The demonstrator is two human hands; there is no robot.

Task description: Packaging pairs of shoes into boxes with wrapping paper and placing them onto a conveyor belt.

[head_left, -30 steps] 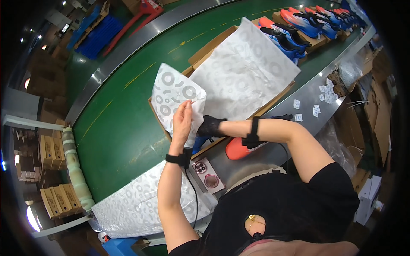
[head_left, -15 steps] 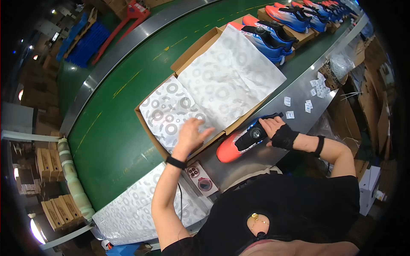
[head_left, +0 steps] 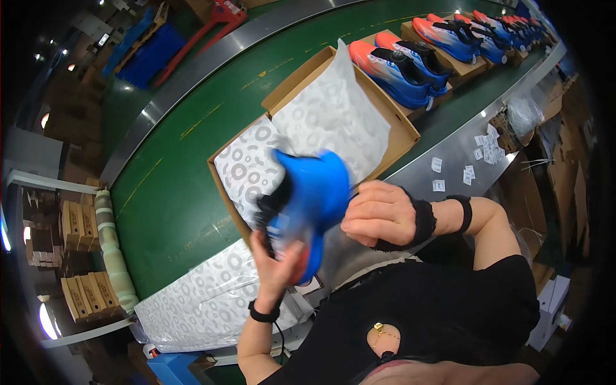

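Note:
My left hand (head_left: 277, 264) grips a blue and coral sneaker (head_left: 317, 186) around its toe half. The sneaker is tilted up on its side and smeared by motion, heel toward the box. Just right of the heel, my right hand (head_left: 383, 215), in a black wrist wrap, has its fingers curled closed. What they hold, if anything, is hidden. Behind the sneaker lies an open cardboard shoe box (head_left: 401, 130), lined with white patterned tissue paper (head_left: 333, 106); the sneaker covers part of its near side.
Several sneakers (head_left: 394, 74) stand on boxes along the green conveyor belt (head_left: 192, 167). Small white sachets (head_left: 438, 185) lie on the metal ledge (head_left: 410, 170). A stack of patterned tissue (head_left: 192, 301) sits at the near left.
The sneaker has been lifted off the metal ledge and passed into my left hand, turned on its side. My right hand has moved left and closed. The tissue's right part has folded inward.

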